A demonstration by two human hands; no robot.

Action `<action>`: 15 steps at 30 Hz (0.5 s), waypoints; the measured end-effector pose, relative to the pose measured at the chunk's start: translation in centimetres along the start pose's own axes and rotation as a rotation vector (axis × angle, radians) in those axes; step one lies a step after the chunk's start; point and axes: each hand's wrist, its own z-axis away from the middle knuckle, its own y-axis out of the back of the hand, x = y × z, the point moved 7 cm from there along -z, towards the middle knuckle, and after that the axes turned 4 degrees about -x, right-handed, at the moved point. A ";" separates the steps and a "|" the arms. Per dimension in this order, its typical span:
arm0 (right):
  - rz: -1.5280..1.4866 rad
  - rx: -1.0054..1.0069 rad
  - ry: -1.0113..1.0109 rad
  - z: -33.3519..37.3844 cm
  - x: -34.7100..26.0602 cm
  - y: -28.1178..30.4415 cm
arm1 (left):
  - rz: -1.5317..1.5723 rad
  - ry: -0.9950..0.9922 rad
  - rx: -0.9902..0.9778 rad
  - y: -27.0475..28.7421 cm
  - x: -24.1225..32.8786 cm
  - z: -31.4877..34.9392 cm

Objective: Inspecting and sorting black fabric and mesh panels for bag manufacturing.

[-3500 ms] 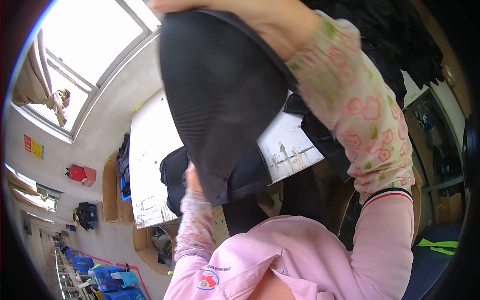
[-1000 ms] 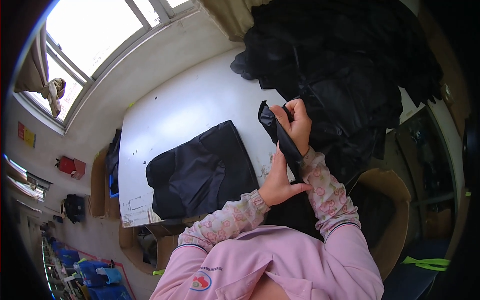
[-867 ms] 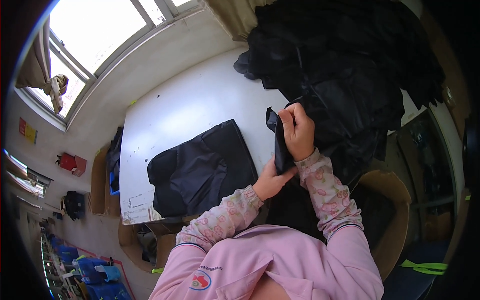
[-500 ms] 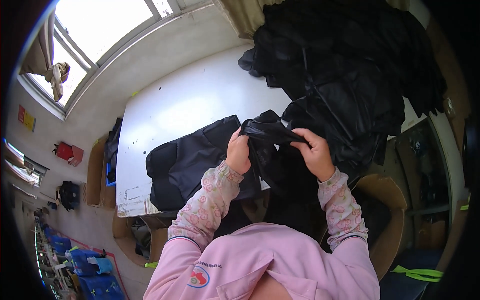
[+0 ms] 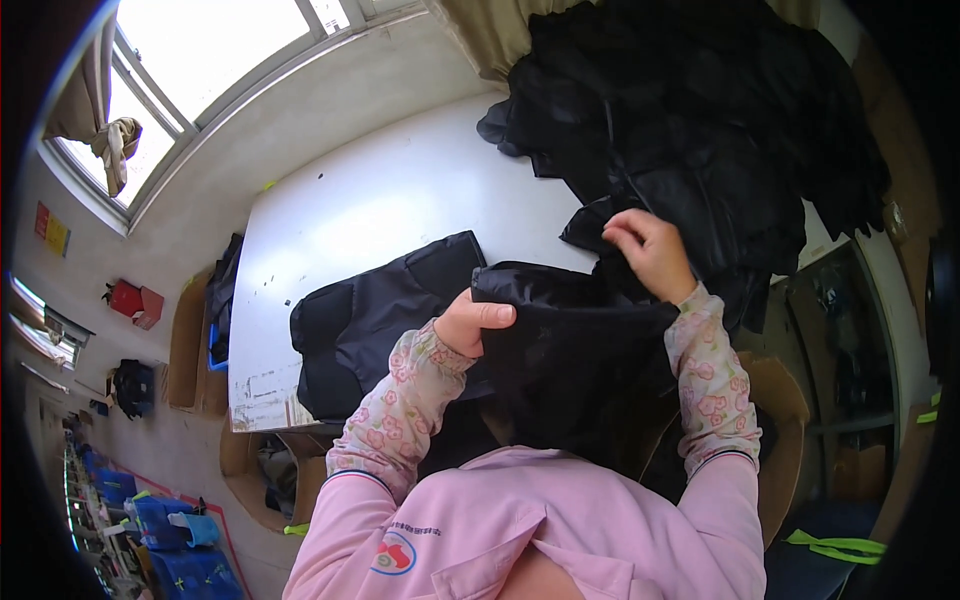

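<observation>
Cloth, black, held before white surface.
Heap of black fabric at far right; folded black piece lying left. Left hand: thumb over cloth's upper left edge, fingers gripping behind. Right hand: raised, fingers curled, hold cannot be told. Cloth smooth, slack.

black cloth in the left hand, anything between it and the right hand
Nothing visible stands between the right hand and the black cloth gripped by the left hand; the black fabric pile lies beyond them.
</observation>
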 end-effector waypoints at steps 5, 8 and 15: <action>0.140 0.195 0.294 1.5 -13.8 3.5 | -0.092 -0.054 0.068 1.1 0.7 -0.4; 0.376 -0.064 0.357 3.1 -15.4 -1.9 | -0.029 -0.103 0.236 -1.1 0.0 -2.1; 0.307 -0.067 0.208 2.7 -11.2 1.3 | -0.087 -0.270 0.390 2.7 3.6 -0.8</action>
